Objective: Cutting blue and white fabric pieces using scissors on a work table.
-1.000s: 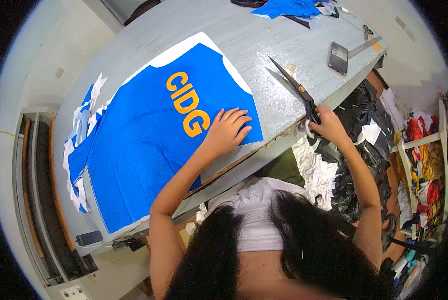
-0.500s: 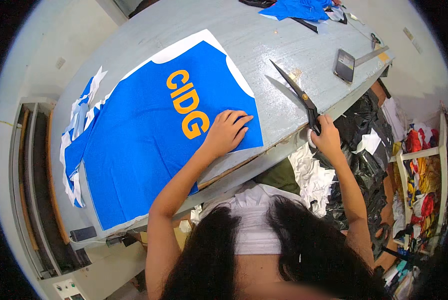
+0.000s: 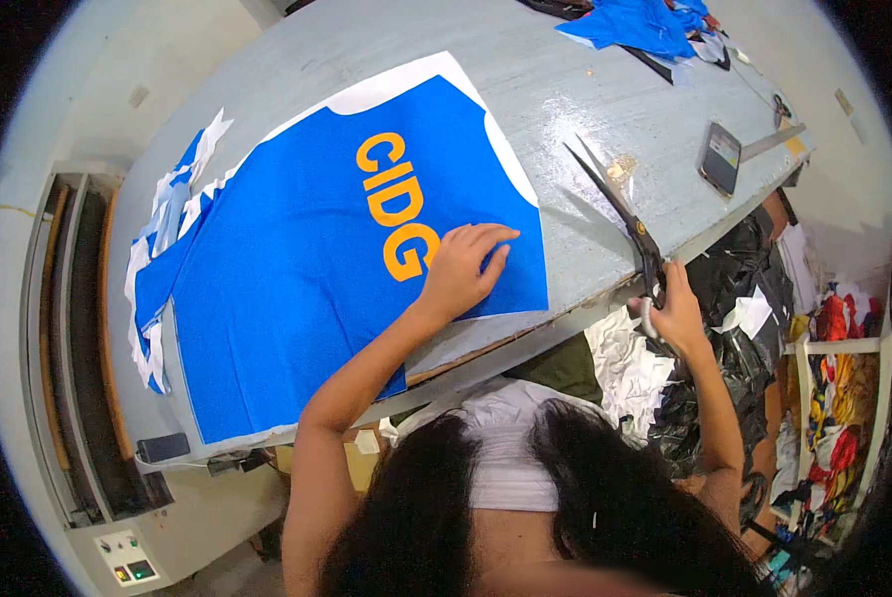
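A blue fabric panel (image 3: 277, 239) with orange lettering and white edges lies spread on the grey table. On its right part rests my left hand (image 3: 463, 274), empty, its thumb apart from the other fingers. My right hand (image 3: 681, 316) is closed round the handles of large black scissors (image 3: 633, 217) at the table's near edge. The scissors' tips point away to the far left, to the right of the panel and apart from it. Their blades look slightly parted. One handle loop has a white wrapping.
The grey table (image 3: 386, 60) carries blue and white scraps (image 3: 172, 214) at left and a blue fabric pile (image 3: 635, 25) at the far right. A phone (image 3: 719, 159) lies near a ruler (image 3: 772, 142) and small snips (image 3: 781, 107). Black plastic bags (image 3: 739, 348) and a cloth-filled shelf (image 3: 844, 345) stand at right.
The fingers of my left hand, spread on the panel before, are drawn closer together. The scissors' blades seem to have parted a little. The whole view has shifted slightly.
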Motion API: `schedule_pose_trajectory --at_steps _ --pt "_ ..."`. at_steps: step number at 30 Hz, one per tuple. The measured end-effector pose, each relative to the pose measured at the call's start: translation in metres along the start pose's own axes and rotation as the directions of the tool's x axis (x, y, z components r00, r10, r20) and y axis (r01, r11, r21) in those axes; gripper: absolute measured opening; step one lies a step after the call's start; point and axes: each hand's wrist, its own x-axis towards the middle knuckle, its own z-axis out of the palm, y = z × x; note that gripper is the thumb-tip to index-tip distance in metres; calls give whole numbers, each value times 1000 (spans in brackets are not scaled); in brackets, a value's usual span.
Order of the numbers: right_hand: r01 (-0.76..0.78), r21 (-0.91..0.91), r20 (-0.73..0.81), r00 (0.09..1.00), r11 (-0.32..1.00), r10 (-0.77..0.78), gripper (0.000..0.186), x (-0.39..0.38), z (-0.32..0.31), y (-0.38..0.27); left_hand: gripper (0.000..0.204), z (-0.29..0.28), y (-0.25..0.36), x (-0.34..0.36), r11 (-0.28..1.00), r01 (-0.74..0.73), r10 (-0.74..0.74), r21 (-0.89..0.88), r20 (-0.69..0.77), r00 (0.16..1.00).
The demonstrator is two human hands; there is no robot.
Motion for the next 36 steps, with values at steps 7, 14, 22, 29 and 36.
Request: schedule_pose_trajectory --at_steps 7,14,22,29,36 --pt "-584 582 720 693 565 -25 49 -7 -46 2 36 -9 -27 31 996 88 -88 -6 -11 996" --pt "-761 490 867 476 425 -147 55 -23 -71 2 85 20 -42 29 929 -25 -45 368 181 982" --pt "-723 463 882 320 513 -346 46 -29 -45 -8 100 -10 -34 -7 969 -31 -54 247 333 941" --pt "-560 430 894 376 708 -244 45 -24 -34 -29 87 -7 -37 6 942 -74 -16 328 262 965" --pt "-609 387 922 252 692 -295 61 -21 -53 -17 78 6 -36 10 961 -75 45 266 118 992"
